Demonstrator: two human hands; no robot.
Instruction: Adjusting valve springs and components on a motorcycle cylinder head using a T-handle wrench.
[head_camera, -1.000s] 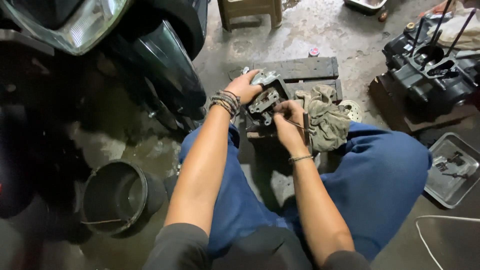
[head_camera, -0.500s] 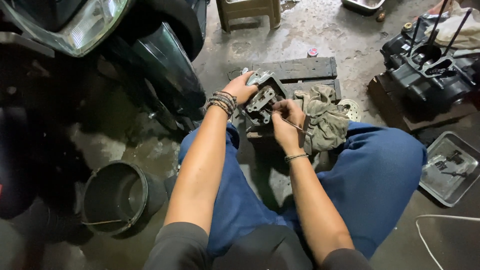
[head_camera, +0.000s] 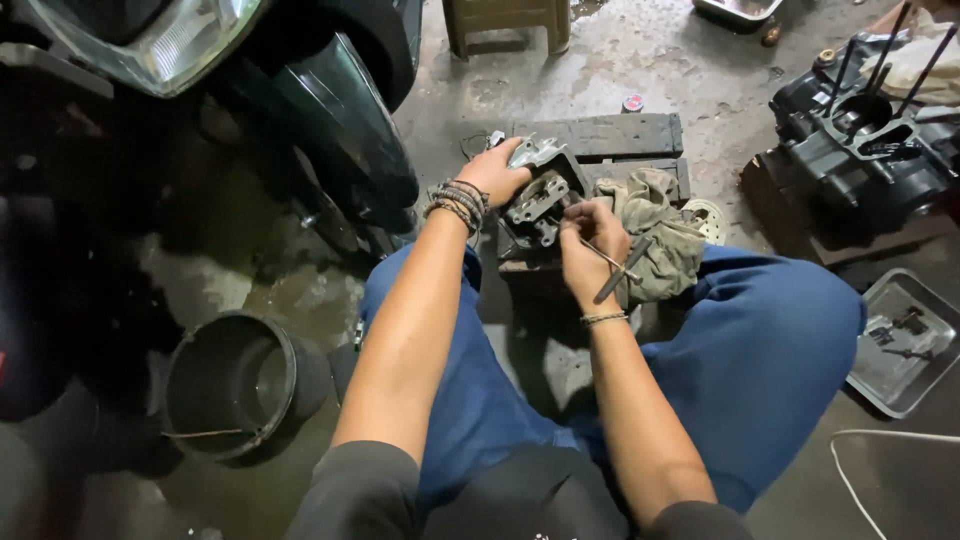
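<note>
Seen from above, sitting low on a wet concrete floor (head_camera: 640, 60), knees in blue trousers spread to both sides. Between the knees, a grey metal engine part (head_camera: 535, 200) standing on a dark wooden block (head_camera: 620, 135). Left hand (head_camera: 495, 172) closed over the upper left edge of the engine part, fingers wrapped on the metal, several bead bracelets (head_camera: 458, 203) on the wrist. Right hand (head_camera: 590, 240) curled shut around a thin dark tool (head_camera: 622, 272), knuckles just beside the right face of the engine part; tip of the tool hidden by the fingers, so perhaps touching the metal, cannot tell for sure. Thin band on the right wrist also.

Just to the right of the right hand, a dirty beige rag (head_camera: 655, 225) crumpled on the block, partly lying on the right thigh. Behind the rag, a small round pale piece (head_camera: 710, 215), half covered.

On the left side, front of a dark motorcycle (head_camera: 330, 110) with headlamp at the top edge and mudguard coming down near the left wrist. Lower left, a black bucket (head_camera: 235, 385) lying tilted on the floor. Upper right, a black engine case (head_camera: 860, 140) with long studs standing up, on a board. Lower right, a shallow metal tray (head_camera: 905, 345) with some small parts inside. At top, legs of a wooden stool (head_camera: 505, 18).
</note>
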